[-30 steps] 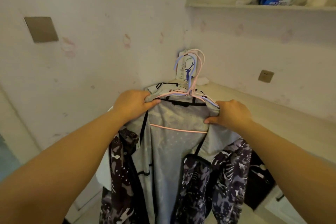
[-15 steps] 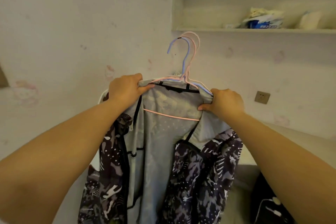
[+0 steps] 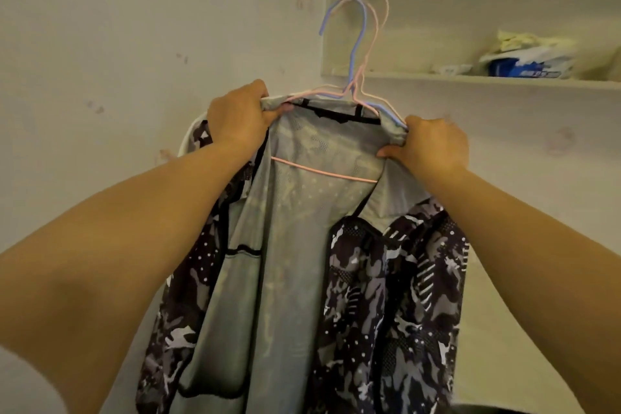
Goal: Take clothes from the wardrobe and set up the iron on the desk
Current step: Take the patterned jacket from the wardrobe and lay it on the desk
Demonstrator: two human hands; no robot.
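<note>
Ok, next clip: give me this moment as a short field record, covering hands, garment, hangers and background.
left hand: grips the jacket's left shoulder at the collar
right hand: grips the right shoulder
jacket: camouflage print, grey lining facing the camera, open, held up in the air
hangers: pink hanger and blue hanger both in the jacket, hooks free
background: wall shelf with a crumpled package
iron: not in view

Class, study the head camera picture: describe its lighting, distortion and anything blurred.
Head view: dim, warm, even light; wide-angle stretch swells both forearms at the lower corners; the packet on the shelf reads soft; the jacket, left hand and right hand stay fairly sharp.
</note>
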